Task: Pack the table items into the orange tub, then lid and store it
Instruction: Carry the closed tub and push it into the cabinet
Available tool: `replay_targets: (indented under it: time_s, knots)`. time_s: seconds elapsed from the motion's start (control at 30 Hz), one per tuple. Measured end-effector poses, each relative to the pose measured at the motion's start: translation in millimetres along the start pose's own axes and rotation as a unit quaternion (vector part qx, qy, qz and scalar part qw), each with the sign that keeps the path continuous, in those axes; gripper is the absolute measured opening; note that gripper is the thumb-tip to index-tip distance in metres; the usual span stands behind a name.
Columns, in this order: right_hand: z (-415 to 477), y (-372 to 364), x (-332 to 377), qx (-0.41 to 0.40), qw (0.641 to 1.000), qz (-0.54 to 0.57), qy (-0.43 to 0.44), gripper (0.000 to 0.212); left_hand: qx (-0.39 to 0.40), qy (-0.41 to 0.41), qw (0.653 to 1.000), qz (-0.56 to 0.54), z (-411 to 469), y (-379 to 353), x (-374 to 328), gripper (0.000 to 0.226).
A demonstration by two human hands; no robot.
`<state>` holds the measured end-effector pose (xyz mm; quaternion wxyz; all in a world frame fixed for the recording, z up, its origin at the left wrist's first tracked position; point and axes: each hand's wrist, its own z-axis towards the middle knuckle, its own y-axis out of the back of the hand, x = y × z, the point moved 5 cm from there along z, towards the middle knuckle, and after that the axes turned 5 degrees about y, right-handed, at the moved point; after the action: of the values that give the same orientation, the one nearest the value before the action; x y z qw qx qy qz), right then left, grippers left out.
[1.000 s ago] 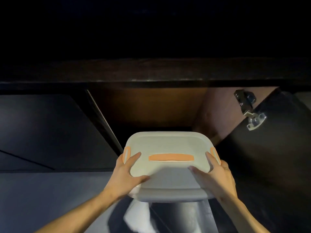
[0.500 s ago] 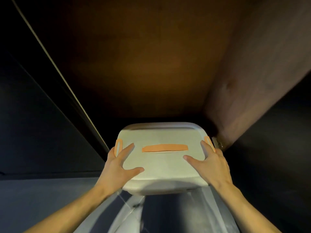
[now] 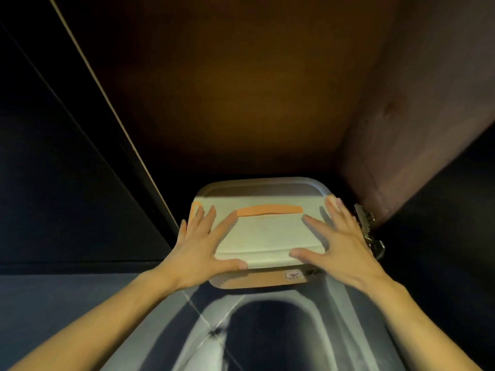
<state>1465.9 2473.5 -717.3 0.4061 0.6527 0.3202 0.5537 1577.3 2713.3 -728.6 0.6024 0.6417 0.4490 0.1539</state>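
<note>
The tub [image 3: 257, 280], orange-walled with a small sticker on its near side, sits level in a dark cupboard, its white lid [image 3: 267, 231] on, orange strip across.

A dim cabinet interior [image 3: 241, 103] with a brown back panel is seen, bounded on the right by a purplish wooden side wall [image 3: 417, 124]. A metal hinge [image 3: 368, 231] is fixed at that wall's lower edge. A dark door panel [image 3: 53, 170] is seen at left

Head camera looks down (close) into a dim cabinet [image 3: 241, 89].
</note>
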Motion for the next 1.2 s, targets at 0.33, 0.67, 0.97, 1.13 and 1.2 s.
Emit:
replay_targets:
  time_s: [0.33, 0.67, 0.97, 1.13, 1.2]
  knots:
    - [9.6, -15.7, 9.8, 0.011, 0.996, -0.057, 0.064, 0.082, 0.009, -0.075, 0.987, 0.139, 18.9, -0.8, 7.2, 0.082]
    - [68.4, -17.9, 0.6, 0.007, 0.998, -0.053, 0.041, 0.091, 0.020, -0.040, 0.985, 0.167, 69.0, 3.6, 21.9, 0.077]
    - [85.2, -34.1, -10.6, 0.003, 0.995, -0.078, 0.057, 0.094, 0.022, -0.051, 0.975, 0.214, 78.3, -2.1, 21.6, 0.072]
    - [80.3, -33.3, -6.1, -0.006, 0.994, -0.101, 0.051, 0.091, 0.036, -0.045, 0.973, 0.225, 78.0, -1.3, 19.4, 0.071]
    - [75.0, -35.3, -4.1, -0.002, 0.993, -0.106, 0.049, 0.090, 0.042, -0.051, 0.972, 0.226, 75.7, -1.6, 19.1, 0.070]
